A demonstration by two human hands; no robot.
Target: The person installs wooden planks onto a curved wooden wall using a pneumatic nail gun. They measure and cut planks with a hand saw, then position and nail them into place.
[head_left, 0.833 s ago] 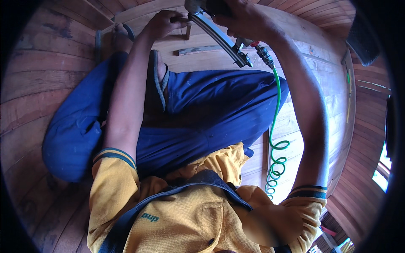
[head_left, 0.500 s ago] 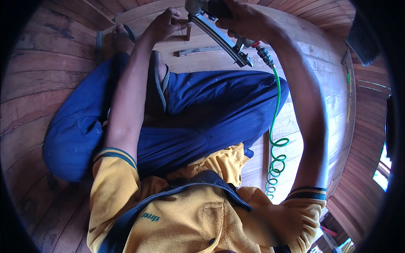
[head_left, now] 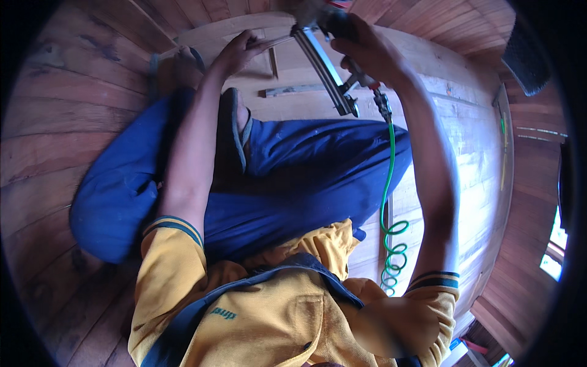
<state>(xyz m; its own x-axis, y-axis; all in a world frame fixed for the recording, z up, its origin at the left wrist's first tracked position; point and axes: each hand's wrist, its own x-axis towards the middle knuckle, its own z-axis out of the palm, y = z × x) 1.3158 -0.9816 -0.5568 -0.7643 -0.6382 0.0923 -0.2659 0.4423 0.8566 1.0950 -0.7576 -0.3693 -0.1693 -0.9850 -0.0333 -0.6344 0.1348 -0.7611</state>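
My right hand grips the dark handle of an air nail gun at the top of the view. Its long metal magazine slants down toward my knee, and the upper body of the gun is blurred and partly cut off. A green coiled air hose hangs from the fitting under the handle. My left hand pinches a thin wooden strip that points toward the gun's nose. Whether strip and nose touch, I cannot tell.
My crossed legs in blue trousers and a sandalled foot lie below my hands. A greyish wood strip rests on the plank floor beyond. Plank walls curve around, and a dark brush-like object is at upper right.
The nail gun has tilted steeper, and its nose has shifted right, away from my left hand. The thin strip shows more plainly between them. The whole view has shifted slightly.
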